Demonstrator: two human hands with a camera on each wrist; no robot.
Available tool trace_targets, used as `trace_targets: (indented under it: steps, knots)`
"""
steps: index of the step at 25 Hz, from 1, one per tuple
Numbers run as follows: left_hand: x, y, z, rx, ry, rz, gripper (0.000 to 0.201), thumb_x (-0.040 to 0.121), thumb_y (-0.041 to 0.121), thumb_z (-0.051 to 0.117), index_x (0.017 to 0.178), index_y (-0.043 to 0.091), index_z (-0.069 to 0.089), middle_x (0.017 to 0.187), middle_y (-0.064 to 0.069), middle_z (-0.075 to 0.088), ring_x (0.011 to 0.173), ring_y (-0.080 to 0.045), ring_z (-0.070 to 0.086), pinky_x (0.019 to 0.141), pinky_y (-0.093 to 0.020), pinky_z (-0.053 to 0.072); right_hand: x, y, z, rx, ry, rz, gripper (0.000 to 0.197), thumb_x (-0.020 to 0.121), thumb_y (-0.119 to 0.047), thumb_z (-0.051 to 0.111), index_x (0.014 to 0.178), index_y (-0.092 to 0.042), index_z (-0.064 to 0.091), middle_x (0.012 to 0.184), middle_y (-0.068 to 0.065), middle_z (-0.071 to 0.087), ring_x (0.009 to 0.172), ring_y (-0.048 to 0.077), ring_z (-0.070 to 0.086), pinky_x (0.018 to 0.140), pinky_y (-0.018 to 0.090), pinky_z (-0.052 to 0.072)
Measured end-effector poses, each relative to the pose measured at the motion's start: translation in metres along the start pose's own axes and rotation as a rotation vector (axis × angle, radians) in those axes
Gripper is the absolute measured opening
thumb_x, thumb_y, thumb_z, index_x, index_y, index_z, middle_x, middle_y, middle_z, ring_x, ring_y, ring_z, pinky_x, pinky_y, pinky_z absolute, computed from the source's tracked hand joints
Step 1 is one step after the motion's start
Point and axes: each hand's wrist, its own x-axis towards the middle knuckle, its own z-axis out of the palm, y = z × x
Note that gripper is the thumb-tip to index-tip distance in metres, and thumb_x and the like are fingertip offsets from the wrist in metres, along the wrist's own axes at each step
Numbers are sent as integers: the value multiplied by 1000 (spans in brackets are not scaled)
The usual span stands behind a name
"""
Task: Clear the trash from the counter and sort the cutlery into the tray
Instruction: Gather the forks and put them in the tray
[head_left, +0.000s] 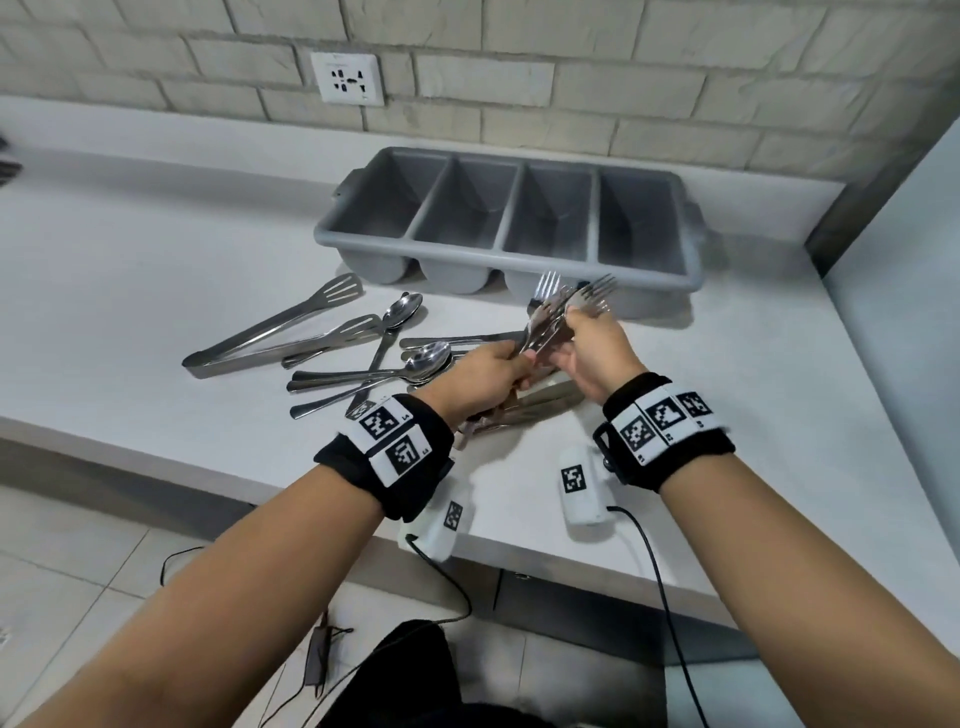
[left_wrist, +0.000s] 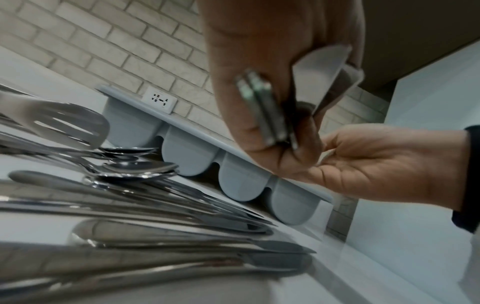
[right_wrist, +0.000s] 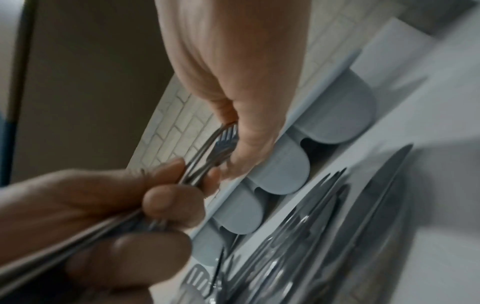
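My left hand (head_left: 511, 364) grips the handles of a bundle of steel forks (head_left: 558, 301) held above the counter, tines pointing at the grey four-compartment tray (head_left: 363, 242). My right hand (head_left: 574, 332) curls round the fork heads from the right. The left wrist view shows the fork handle ends (left_wrist: 267, 115) inside my left hand (left_wrist: 259, 72), with the right hand (left_wrist: 376, 162) beyond. In the right wrist view the forks (right_wrist: 221, 148) run from my left hand (right_wrist: 109, 205) to my right hand (right_wrist: 233, 82). All tray compartments look empty.
Spoons (head_left: 415, 364) and tongs (head_left: 275, 338) lie on the white counter (head_left: 156, 260) left of my hands. Knives (head_left: 540, 402) lie under them. A wall socket (head_left: 347, 78) sits in the brick wall behind. A side wall (head_left: 909, 260) closes the right end.
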Motion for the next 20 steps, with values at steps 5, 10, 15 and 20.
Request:
trace_targets:
  steps: [5,10,15,20]
  knots:
    - [6,7,-40,-272,-112,-79,21,100,23,36,89,14,51,66,2,44,33,-1,35,32,-13,31,17,-9,33,77,-152,17,22,94,7,37,83,-7,52,82,11,60,73,20,61,57,29,58]
    - [26,10,-103,-548,-67,-71,19,94,0,37,106,10,47,71,-3,48,34,-3,37,31,-13,30,58,-23,92,60,-174,-76,20,92,8,40,97,-7,52,83,9,62,65,13,67,57,27,58]
    - [64,8,-173,-554,-51,-4,29,93,-6,34,115,4,50,79,-2,51,38,-3,39,33,-14,31,101,-34,163,5,-203,-28,18,95,1,38,92,-9,53,87,8,61,76,18,61,61,26,57]
    - [102,13,-240,-454,-55,-42,30,88,-6,30,86,8,56,57,-1,45,31,-6,36,31,-11,26,142,-33,219,-103,-192,60,19,94,0,44,78,-2,54,78,11,60,60,15,62,43,16,51]
